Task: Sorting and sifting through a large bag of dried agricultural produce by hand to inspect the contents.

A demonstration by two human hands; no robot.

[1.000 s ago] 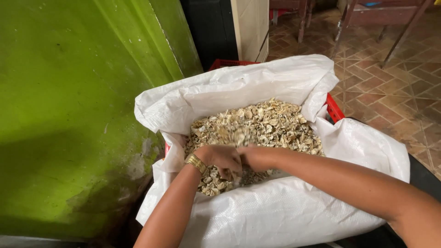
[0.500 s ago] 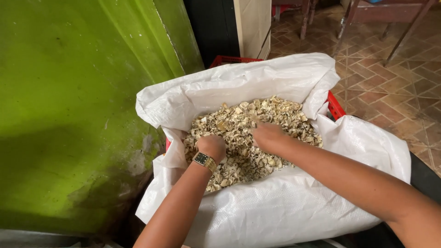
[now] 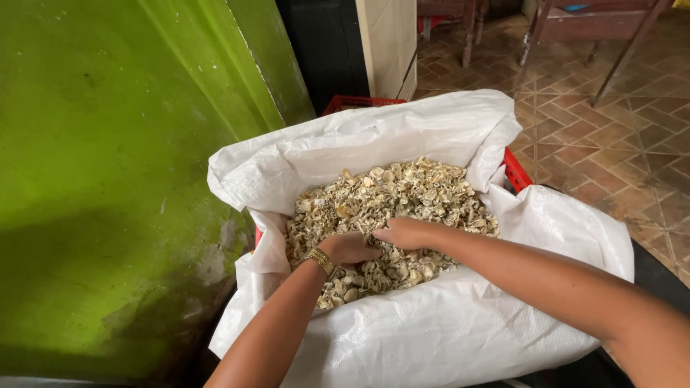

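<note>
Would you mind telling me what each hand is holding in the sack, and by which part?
Left hand is curled into the dry shell pieces; whether it grips any cannot be told. Right hand lies flat on them, holding nothing.

Both forearms reach forward and meet: the left hand (image 3: 348,248) is curled, palm down, the right hand (image 3: 408,233) flat, fingertips just beside it.

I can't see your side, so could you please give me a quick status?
Left hand and right hand both resting in pale shell pieces. White sack open, lining red crate. Nothing obstructing.
</note>
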